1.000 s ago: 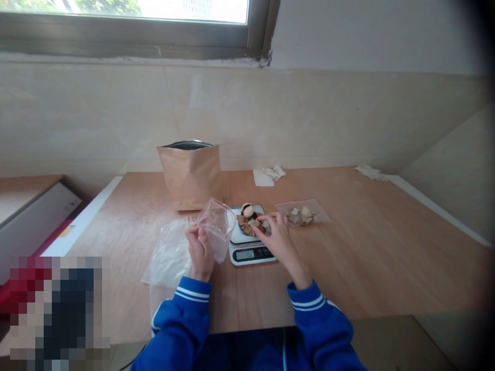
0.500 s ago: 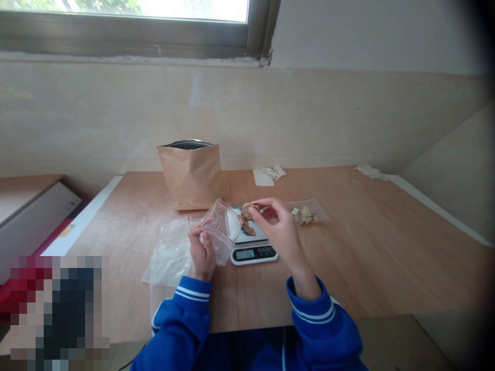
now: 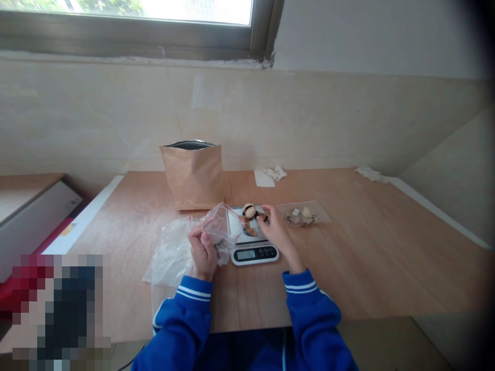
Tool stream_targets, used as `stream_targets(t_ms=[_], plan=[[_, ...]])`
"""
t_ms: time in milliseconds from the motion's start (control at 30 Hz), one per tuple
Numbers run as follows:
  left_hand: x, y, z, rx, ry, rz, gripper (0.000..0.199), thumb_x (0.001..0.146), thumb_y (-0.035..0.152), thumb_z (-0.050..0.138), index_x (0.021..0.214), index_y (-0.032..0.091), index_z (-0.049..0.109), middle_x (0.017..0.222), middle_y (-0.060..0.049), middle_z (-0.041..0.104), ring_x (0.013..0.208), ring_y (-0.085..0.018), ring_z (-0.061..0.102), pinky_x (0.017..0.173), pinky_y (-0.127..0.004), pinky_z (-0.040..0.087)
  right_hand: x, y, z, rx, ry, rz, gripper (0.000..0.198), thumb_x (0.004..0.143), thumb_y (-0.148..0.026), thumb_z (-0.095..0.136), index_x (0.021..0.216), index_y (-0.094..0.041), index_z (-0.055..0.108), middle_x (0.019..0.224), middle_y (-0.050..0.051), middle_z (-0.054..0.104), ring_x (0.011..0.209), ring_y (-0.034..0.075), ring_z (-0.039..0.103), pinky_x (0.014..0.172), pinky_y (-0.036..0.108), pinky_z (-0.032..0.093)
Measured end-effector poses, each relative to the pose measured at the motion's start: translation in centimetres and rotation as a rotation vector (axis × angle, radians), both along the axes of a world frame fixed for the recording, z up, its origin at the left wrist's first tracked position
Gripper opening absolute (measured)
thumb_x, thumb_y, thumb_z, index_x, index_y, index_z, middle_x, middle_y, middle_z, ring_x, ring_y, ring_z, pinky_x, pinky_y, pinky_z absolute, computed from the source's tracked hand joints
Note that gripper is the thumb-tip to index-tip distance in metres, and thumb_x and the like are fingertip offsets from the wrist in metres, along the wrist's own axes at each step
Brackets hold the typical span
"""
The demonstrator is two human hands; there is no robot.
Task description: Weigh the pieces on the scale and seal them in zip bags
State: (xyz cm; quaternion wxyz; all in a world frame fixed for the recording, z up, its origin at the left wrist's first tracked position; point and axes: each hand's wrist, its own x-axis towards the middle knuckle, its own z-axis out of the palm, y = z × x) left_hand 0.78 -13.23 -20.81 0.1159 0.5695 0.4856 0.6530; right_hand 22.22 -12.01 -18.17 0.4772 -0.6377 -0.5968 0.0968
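Note:
My left hand (image 3: 203,252) is closed on the edge of a clear zip bag (image 3: 219,222) with a red seal line. A small dark piece (image 3: 220,248) shows low in the bag. The bag's mouth faces a white digital kitchen scale (image 3: 255,254), overlapping its left side. On the scale's plate lie dried brown pieces (image 3: 248,225) and a round pale piece with a dark rim (image 3: 249,211). At the plate's right side, the thumb and fingers of my right hand (image 3: 275,226) close around a dried brown piece (image 3: 265,213), partly hidden by the fingers.
Several empty clear bags (image 3: 170,252) lie left of my left hand. Behind them stands an open brown paper pouch (image 3: 193,178). Right of the scale lies a filled clear bag (image 3: 303,215). White paper (image 3: 264,178) and crumpled scraps (image 3: 371,174) lie along the back edge.
My right hand has moved right and down, away from the bag's mouth to the scale's right side. The round pale piece is now uncovered, and a dark piece shows inside the bag.

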Motion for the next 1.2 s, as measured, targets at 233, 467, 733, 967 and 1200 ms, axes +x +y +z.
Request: stream_targets(t_ms=[233,467,733,967,1200], plan=[[0.2,-0.2,0.4,-0.019,-0.113,-0.077,0.031,0.093,0.048,0.044,0.101,0.018,0.048,0.111,-0.015,0.063,0.105,-0.024,0.063,0.093,-0.045,0.049,-0.3,-0.6,-0.9,-0.086,-0.085,-0.126,0.026,0.077,-0.023,0.053,0.103,-0.019,0.057,0.100,0.012,0.068,0.103,0.032,0.055,0.094,0.056,0.036],[0.4,-0.5,0.8,-0.053,-0.155,-0.085,0.035,0.091,0.052,0.045,0.103,0.019,0.049,0.112,-0.016,0.064,0.107,-0.025,0.062,0.097,-0.048,0.048,-1.5,-2.3,4.6,0.067,0.229,-0.009,0.024,0.083,-0.035,0.059,0.102,-0.020,0.061,0.101,0.011,0.068,0.094,0.023,0.063,0.083,0.038,0.049],[0.1,-0.3,0.3,-0.060,-0.172,-0.068,0.038,0.090,0.053,0.045,0.104,0.017,0.049,0.109,-0.015,0.063,0.106,-0.024,0.062,0.095,-0.046,0.049,-5.3,-3.5,8.9,0.029,0.217,0.278,0.028,0.092,-0.041,0.049,0.110,-0.024,0.062,0.100,0.005,0.068,0.096,0.020,0.061,0.092,0.037,0.047],[0.2,-0.2,-0.2,-0.055,-0.159,-0.045,0.032,0.093,0.047,0.043,0.105,0.018,0.045,0.112,-0.016,0.062,0.107,-0.024,0.062,0.095,-0.047,0.048,-3.9,-3.7,3.3,-0.001,-0.023,0.152,0.017,0.091,-0.027,0.049,0.102,-0.021,0.060,0.103,0.010,0.064,0.100,0.026,0.056,0.089,0.042,0.047],[0.2,-0.2,-0.3,-0.091,-0.252,-0.043,0.038,0.089,0.054,0.047,0.104,0.019,0.047,0.112,-0.014,0.064,0.105,-0.023,0.063,0.096,-0.045,0.047,-4.9,-4.0,0.3,-0.043,-0.208,0.125,0.023,0.085,-0.012,0.047,0.104,-0.018,0.058,0.105,0.012,0.060,0.099,0.028,0.055,0.088,0.045,0.048]])
